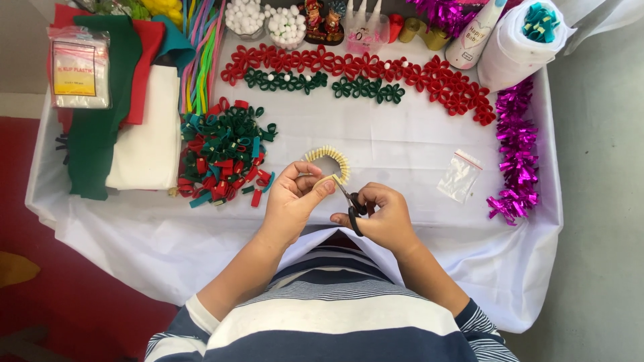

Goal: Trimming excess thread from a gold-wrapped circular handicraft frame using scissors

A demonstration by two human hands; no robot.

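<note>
My left hand (293, 199) pinches the end of a small cream-coloured ring of looped felt pieces (330, 161), holding it just above the white tablecloth (402, 141). My right hand (378, 218) grips a pair of small black-handled scissors (350, 203), whose blades point up and left to the spot where my left fingers hold the ring. Both hands are close together at the table's near edge, in front of my striped shirt.
A heap of red, green and teal felt loops (225, 151) lies left of my hands. Felt sheets (127, 107) and a plastic packet (79, 67) sit far left. Rows of red and green felt flowers (362, 70) lie behind. Purple tinsel (515, 154), a small clear bag (459, 176) and white rolls (516, 47) are right.
</note>
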